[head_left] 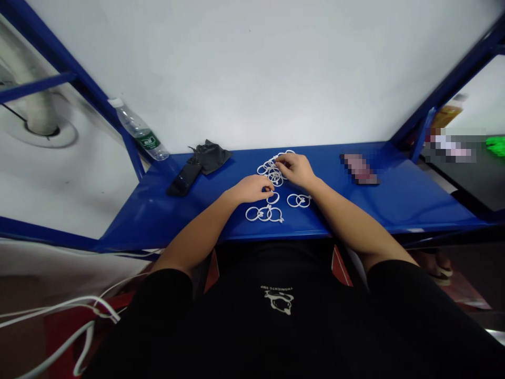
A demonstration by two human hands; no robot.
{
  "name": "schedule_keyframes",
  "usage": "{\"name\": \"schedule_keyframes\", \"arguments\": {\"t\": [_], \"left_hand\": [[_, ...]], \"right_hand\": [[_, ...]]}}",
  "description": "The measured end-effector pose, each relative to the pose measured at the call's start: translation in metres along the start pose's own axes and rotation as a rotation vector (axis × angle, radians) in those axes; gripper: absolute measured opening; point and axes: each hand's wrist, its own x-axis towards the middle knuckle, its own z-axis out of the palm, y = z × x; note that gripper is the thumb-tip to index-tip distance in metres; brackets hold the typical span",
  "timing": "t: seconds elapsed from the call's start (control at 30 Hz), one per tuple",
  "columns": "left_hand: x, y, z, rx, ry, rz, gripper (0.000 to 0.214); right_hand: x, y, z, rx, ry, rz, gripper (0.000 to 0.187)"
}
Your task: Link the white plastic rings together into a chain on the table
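My left hand (252, 189) is closed in a pinch on a white plastic ring (273, 198), which hangs just below the fingertips. Above it, my right hand (296, 168) reaches over a pile of white rings (272, 170) with its fingers curled together at the pile's edge. What those fingertips grip, if anything, is too small to make out. Nearer the front edge lies a row of overlapping rings (264, 214) with small tabs. A smaller linked group of rings (299, 200) lies below my right wrist.
The blue table (221, 221) meets a white wall. At its left are a clear plastic bottle (138, 129), a black phone (184, 178) and a crumpled black bag (212, 156). A blurred-out flat object (360, 168) lies on the right. Blue frame posts stand at both sides.
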Motion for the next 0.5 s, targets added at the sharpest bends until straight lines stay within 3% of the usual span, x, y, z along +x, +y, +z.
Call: {"name": "schedule_keyframes", "arguments": {"t": [0.13, 0.33, 0.5], "left_hand": [[-0.001, -0.006, -0.003, 0.05, 0.12, -0.082, 0.009], [-0.002, -0.004, -0.011, 0.075, 0.413, -0.118, 0.01], [-0.002, -0.006, -0.009, 0.056, 0.488, -0.075, 0.011]], "right_hand": [[-0.001, -0.003, 0.0, 0.029, -0.032, -0.035, 0.025], [-0.003, -0.012, 0.001, 0.088, -0.142, -0.124, 0.032], [-0.004, -0.013, 0.007, 0.082, -0.165, -0.153, 0.034]]}}
